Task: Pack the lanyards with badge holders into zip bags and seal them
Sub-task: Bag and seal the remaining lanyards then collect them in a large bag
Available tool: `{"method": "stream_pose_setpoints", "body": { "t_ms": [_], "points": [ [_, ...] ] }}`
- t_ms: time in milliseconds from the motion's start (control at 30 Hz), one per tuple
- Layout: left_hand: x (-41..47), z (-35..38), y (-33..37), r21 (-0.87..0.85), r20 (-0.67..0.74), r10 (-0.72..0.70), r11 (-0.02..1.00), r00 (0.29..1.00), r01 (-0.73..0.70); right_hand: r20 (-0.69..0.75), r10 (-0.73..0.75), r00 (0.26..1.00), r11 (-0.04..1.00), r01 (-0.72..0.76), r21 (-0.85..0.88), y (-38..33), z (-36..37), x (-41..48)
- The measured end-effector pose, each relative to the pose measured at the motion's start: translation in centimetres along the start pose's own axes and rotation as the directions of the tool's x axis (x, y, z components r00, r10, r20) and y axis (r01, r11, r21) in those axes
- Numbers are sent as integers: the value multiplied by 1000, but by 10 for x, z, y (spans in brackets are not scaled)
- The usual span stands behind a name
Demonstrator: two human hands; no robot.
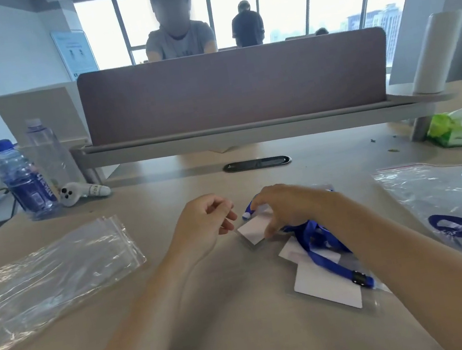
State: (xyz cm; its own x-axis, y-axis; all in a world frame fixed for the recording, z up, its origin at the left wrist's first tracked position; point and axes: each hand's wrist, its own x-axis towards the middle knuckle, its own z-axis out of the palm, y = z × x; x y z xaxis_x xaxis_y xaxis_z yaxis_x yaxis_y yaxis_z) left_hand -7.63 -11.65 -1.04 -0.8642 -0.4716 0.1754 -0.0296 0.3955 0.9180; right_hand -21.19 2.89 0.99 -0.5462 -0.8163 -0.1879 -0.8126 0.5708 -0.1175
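A clear badge holder with a white card [251,231] lies at the table's middle. My right hand [285,208] curls over it, gripping the blue lanyard [320,239] near its clip end, thumb on the card. My left hand [204,223] hovers just left, fingers loosely curled, fingertips beside the holder's corner and holding nothing. More badge holders [327,286] lie under the lanyard pile, close to my right forearm. A stack of empty zip bags [53,276] lies at the left. At the right, a zip bag [424,194] holds blue lanyards.
Two water bottles [25,178] and a small white device [82,191] stand at the back left. A green tissue pack [456,129] sits at the back right. A desk divider [235,90] closes the far side, with people behind it.
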Motion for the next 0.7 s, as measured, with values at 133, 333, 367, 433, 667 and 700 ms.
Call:
{"method": "stream_pose_setpoints", "body": {
  "t_ms": [133, 333, 367, 433, 667, 700],
  "points": [
    [-3, 0, -6, 87, -2, 0, 996, 1000, 0, 31, 11, 999, 1000, -11, -1, 1, 0, 5],
    [-5, 0, -13, 138, -26, -23, 990, 999, 26, -39, 0, 999, 999, -2, -38, -2, 0, 7],
    [-5, 0, -13, 143, -51, -17, 989, 999, 24, -80, -14, 997, 1000, 14, -5, -2, -1, 6],
    [-5, -2, -12, 155, -97, -8, 988, 995, 23, -153, -38, 987, 996, 49, 68, -3, -4, 5],
    [-3, -2, -9, 78, -73, -73, 994, 995, 79, -309, -66, 949, 942, 162, 295, -20, -21, -2],
    [-3, -3, -9, 83, -80, -55, 995, 995, 61, -331, -66, 942, 928, 179, 326, -22, -22, 0]
  ]
}}
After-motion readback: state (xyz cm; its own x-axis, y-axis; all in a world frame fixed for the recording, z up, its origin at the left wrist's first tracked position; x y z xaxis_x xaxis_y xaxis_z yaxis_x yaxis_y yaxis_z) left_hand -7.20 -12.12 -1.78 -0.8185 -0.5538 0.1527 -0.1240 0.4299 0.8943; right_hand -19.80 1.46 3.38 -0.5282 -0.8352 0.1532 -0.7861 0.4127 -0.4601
